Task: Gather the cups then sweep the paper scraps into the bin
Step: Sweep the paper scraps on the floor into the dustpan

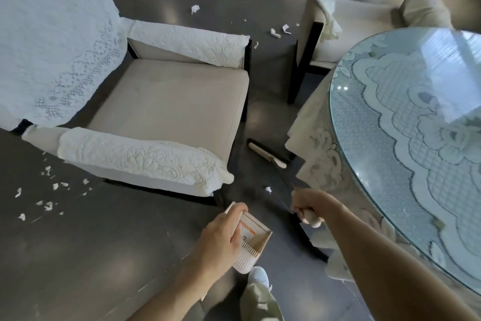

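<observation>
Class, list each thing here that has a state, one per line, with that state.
Dustpan: held by its handle.
Broom: head on the floor beside the table.
Paper scraps: scattered on the floor, unswept.
Left hand: grips the dustpan handle.
Right hand: grips the broom handle.

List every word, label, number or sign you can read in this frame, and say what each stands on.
Orange-bordered sticker on the dustpan gripped by the left hand: a few dark characters, too blurred to read.
On the broom held by the right hand, the armchair and the glass table: no text visible.
</observation>
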`<state>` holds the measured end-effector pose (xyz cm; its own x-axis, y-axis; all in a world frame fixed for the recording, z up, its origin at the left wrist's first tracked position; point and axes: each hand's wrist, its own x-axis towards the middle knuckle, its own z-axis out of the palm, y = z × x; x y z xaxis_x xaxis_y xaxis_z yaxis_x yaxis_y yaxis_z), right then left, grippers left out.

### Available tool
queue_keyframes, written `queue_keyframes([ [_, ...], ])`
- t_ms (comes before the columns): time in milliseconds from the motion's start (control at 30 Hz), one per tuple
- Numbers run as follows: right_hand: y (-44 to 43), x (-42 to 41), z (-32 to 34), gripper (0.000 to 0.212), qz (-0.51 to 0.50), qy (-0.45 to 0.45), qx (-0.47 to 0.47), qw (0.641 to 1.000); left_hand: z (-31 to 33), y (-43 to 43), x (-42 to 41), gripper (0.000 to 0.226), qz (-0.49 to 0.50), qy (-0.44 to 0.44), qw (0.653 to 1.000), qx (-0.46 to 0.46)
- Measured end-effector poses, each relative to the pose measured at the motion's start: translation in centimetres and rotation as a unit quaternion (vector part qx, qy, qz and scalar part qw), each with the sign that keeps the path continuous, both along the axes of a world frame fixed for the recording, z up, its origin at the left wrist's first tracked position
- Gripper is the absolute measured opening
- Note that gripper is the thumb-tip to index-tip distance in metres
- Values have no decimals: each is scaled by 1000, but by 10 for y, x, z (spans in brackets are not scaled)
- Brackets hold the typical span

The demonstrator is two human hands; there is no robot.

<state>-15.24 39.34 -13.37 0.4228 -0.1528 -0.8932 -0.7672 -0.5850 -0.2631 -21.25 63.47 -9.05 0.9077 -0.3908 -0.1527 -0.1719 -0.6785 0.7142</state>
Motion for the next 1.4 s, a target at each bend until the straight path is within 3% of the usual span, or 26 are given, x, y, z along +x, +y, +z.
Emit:
queue_keyframes([
  [367, 105, -212, 49, 28, 1, 33, 25, 999, -7, 91, -117, 33, 59, -55, 997, -12],
  [433, 121, -241, 61, 8, -49, 45, 50, 997, -6, 92, -117, 33, 59, -63, 996, -21],
  [500, 129, -266, 71, 24, -139, 68, 92, 984, -5, 88, -112, 33, 57, -69, 996, -20],
  [600, 127, -290, 99, 27, -276, 107, 174, 939, -3, 83, -112, 33, 49, -73, 996, -15],
  [767, 98, -319, 144, 32, -334, 123, 199, 913, -6, 90, -122, 32, 46, -98, 994, -1],
  [1100, 101, -348, 171, 48, -266, 73, 182, 944, -1, 141, -179, 30, 108, -122, 987, 8],
  [1400, 176, -320, 167, 41, -155, 71, 218, 961, 3, 219, -215, 30, 222, -123, 967, 5],
])
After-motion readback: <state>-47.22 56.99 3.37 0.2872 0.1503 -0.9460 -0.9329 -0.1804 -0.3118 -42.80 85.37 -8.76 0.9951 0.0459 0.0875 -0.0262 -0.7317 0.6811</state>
